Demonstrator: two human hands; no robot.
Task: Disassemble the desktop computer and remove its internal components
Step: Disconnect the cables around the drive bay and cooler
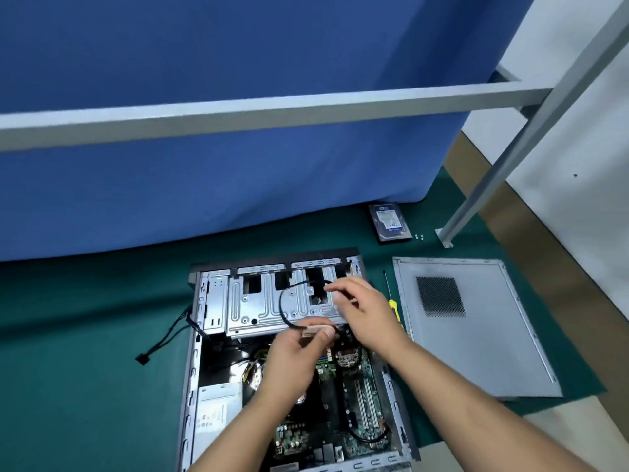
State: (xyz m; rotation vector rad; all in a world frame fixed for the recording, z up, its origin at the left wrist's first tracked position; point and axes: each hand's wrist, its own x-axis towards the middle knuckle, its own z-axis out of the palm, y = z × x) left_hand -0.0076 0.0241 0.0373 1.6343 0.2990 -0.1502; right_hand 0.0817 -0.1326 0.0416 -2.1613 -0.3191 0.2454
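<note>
Head view: left hand [292,361] and right hand [366,310] are each pinching an end of a black cable [284,310] (looped) over the open computer case [195,362].

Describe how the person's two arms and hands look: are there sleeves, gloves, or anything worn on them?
Both forearms are bare as far as the picture shows; no sleeves are visible. The left hand and the right hand wear no gloves. I can see no watch, ring or bracelet on either.
</note>
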